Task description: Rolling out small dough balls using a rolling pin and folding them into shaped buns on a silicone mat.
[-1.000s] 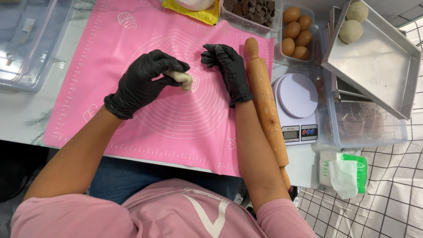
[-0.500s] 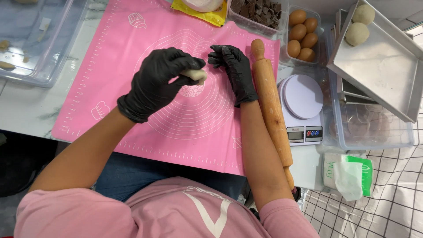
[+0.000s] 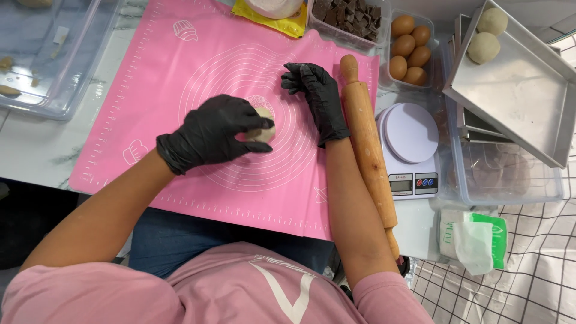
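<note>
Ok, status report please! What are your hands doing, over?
Left hand gripping dough ball over pink mat. Right hand open, resting on mat. Rolling pin beside right wrist.

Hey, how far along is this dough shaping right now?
Done: two dough balls sit in the metal tray. In hand: the left hand grips a pale dough piece over the pink mat; the right hand rests open beside it. Left: the rolling pin lies untouched, and most of the tray is bare.

A white marble-pattern table (image 3: 36,150) carries a pink silicone baking mat (image 3: 180,78). Beside the mat lie a long wooden rolling pin (image 3: 367,150), a white round kitchen scale (image 3: 411,147) and a clear plastic box (image 3: 54,54).
</note>
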